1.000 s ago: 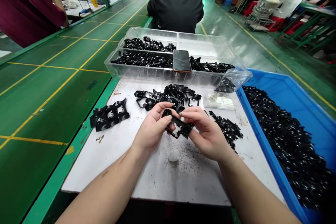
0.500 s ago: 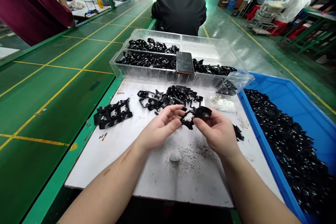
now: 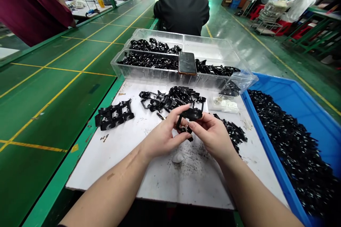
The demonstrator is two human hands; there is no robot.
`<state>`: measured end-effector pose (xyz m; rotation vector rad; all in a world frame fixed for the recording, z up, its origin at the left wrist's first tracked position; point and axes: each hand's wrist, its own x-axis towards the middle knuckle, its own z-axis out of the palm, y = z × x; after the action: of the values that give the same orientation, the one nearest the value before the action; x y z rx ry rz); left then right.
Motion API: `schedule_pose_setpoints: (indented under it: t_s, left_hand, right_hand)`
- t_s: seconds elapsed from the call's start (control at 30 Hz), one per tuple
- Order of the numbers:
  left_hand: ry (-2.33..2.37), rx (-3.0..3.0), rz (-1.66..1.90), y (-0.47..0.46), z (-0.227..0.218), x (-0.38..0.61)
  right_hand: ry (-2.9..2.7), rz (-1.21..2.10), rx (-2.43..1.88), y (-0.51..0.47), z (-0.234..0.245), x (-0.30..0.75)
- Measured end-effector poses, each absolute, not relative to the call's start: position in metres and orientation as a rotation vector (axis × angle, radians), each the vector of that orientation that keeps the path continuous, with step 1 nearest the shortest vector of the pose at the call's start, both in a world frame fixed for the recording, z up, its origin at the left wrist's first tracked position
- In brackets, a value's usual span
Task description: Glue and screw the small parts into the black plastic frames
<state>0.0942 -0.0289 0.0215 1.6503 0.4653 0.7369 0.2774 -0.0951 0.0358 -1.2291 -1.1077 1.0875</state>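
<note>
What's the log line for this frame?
left hand: black plastic part | right hand: same part | beside: loose black parts on white board | right: blue bin of parts

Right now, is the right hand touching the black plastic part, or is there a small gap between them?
Touching. The head view shows the right hand gripping the black plastic part with its fingers, with no gap visible.

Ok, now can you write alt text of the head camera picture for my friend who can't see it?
A left hand and right hand hold a glossy black plastic part over a white work board. A clear plastic tray lies beyond, and a blue plastic crate heaped with black parts sits right.
</note>
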Motion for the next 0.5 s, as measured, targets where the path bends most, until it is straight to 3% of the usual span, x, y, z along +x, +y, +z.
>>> schedule_pose_setpoints:
  t_s: [0.2,0.37,0.5]
  left_hand:
    - [0.592,1.583,0.915,-0.023,0.021,0.092]
    - [0.681,1.240,0.979,-0.012,0.019,0.091]
    - [0.684,1.199,0.949,-0.008,0.016,0.091]
  right_hand:
    - [-1.308,0.611,-1.193,-0.103,0.037,0.298]
    - [-2.100,0.871,-1.216,-0.113,0.051,0.295]
    - [-2.330,0.859,-1.382,-0.112,0.046,0.280]
